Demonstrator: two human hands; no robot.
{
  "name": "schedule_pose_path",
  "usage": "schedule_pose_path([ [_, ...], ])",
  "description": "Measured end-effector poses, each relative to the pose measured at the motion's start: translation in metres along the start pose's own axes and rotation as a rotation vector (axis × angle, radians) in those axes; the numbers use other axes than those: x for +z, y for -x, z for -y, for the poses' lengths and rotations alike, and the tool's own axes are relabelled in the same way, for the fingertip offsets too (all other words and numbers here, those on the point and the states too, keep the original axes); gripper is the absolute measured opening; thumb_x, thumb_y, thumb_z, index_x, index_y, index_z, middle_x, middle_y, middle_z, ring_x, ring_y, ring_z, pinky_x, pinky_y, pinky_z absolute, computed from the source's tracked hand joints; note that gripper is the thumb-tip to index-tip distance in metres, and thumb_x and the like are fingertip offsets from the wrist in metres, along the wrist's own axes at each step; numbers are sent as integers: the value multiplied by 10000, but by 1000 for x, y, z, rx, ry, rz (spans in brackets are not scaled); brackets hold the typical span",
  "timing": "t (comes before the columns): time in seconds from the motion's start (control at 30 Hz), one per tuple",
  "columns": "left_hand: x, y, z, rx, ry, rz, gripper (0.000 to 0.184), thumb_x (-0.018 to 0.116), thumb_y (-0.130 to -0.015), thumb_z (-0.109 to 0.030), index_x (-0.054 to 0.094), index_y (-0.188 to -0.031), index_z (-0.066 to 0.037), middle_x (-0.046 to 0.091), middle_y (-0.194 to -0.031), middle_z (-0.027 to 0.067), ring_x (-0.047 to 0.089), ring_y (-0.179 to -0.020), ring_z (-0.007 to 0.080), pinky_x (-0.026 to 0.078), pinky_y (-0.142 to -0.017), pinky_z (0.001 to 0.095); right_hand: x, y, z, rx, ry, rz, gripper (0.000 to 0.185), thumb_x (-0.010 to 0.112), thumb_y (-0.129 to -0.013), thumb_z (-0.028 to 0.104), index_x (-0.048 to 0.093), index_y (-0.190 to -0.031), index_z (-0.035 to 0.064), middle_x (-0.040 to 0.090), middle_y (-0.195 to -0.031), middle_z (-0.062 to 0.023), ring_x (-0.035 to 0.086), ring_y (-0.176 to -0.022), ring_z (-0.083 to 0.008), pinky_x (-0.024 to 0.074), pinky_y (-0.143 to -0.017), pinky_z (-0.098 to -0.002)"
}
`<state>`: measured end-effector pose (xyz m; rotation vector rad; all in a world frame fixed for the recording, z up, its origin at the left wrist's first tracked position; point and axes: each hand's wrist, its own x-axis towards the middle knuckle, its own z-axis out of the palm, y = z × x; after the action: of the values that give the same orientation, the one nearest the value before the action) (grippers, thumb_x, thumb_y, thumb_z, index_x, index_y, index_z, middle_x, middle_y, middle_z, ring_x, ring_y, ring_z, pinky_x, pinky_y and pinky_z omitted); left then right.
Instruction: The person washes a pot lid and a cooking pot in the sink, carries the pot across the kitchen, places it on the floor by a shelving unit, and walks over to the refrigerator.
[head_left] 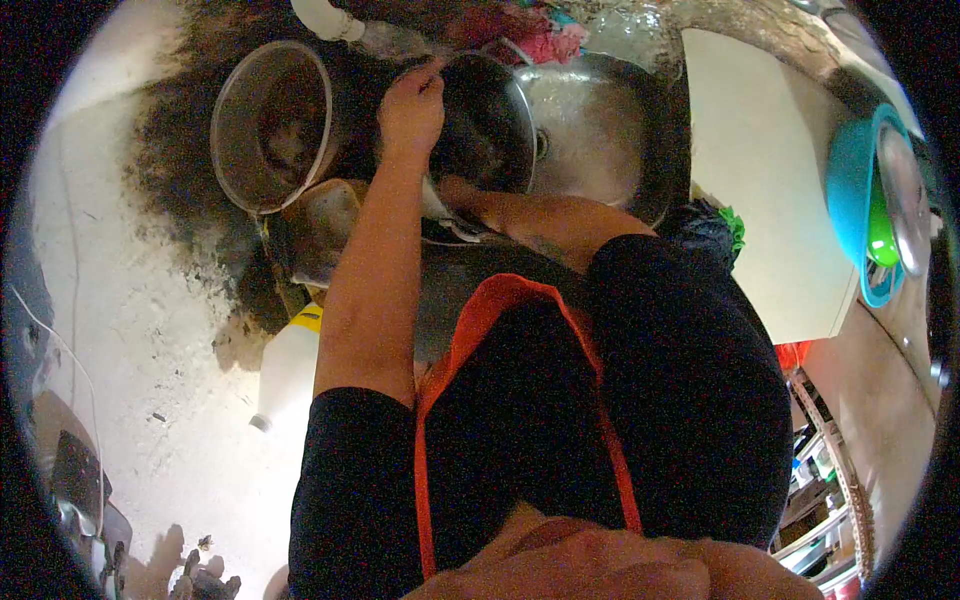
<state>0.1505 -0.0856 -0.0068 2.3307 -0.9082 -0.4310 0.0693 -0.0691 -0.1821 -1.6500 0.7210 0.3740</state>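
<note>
A large round pot with a dark inside [487, 120] is tilted at the sink, its bright rim showing on the right. At the pot's left edge, my left hand [411, 112] is closed, its fingers curled over the rim. My right hand [462, 196] reaches to the near side of the same pot; shadow hides most of its fingers, so what it grips cannot be made out. The metal sink basin [590, 135] lies just right of the pot. Left of my left hand stands a clear-walled round tub [270, 125].
A white pipe [325, 18] comes down at the top, near a pink cloth [550, 42]. On the right are a pale counter [765, 190], a turquoise basin [850, 190] with dishes, and a dark bag [703, 228]. A white jug [288, 375] stands lower left.
</note>
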Motion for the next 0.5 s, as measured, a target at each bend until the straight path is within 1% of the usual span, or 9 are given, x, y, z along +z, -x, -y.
schedule_pose_path([
  [0.07,4,-3,-2,-34,3,40,284,470,-807,-284,589,-1049,-195,576,-1026,128,537,-942,323,419,-821,368,-22,-9,54,-112,-876,93,344,391,-838,289,520,-1052,52,535,-1031,-129,517,-938,-304,409,-811,-421],
  [0.1,5,-1,-2,-77,-1,83,285,460,-812,-305,591,-1046,-209,579,-1023,118,540,-936,318,420,-820,367,-35,-6,69,-162,-1047,71,346,390,-837,288,520,-1051,51,537,-1030,-132,519,-935,-305,409,-813,-421],
  [0.17,11,-1,0,-59,-26,75,294,450,-816,-330,586,-1052,-219,579,-1029,109,542,-936,315,419,-820,369,-62,4,84,-283,-1071,-140,349,387,-834,287,522,-1049,48,541,-1028,-138,521,-927,-306,409,-817,-422],
  [0.23,14,-3,14,-45,-68,71,304,440,-821,-356,582,-1058,-230,578,-1034,101,543,-936,312,419,-820,372,-61,15,84,-346,-910,-301,352,384,-831,285,524,-1047,46,545,-1026,-144,524,-920,-308,409,-821,-423],
  [0.33,11,2,26,-50,-68,109,320,423,-830,-389,568,-1077,-244,560,-1075,96,528,-971,305,405,-840,372,-47,17,74,-363,-638,-311,356,380,-826,283,526,-1044,42,551,-1023,-153,528,-909,-310,409,-827,-424],
  [0.4,2,7,16,-26,39,82,321,443,-830,-385,563,-1086,-233,558,-1078,101,530,-969,302,400,-847,367,-78,-1,73,-372,-877,-251,359,377,-823,281,528,-1042,39,555,-1021,-159,531,-902,-312,409,-832,-425],
  [0.43,-5,14,4,-77,-15,111,316,449,-831,-373,566,-1084,-224,558,-1075,107,533,-963,302,403,-843,368,-91,-4,71,-386,-1053,-198,361,376,-821,280,529,-1041,38,557,-1020,-162,532,-898,-312,409,-834,-426],
  [0.47,-3,17,4,-84,-15,107,316,449,-831,-373,566,-1084,-224,558,-1075,107,533,-963,302,403,-843,368,-98,-8,72,-413,-1132,-177,362,375,-820,279,529,-1040,37,559,-1019,-165,533,-894,-313,409,-836,-426],
  [0.5,0,15,4,-11,-38,60,316,460,-827,-376,569,-1080,-220,559,-1069,111,539,-953,303,411,-832,371,-91,-13,74,-445,-1135,-155,364,373,-818,279,530,-1039,36,561,-1018,-168,535,-891,-314,409,-838,-427],
])
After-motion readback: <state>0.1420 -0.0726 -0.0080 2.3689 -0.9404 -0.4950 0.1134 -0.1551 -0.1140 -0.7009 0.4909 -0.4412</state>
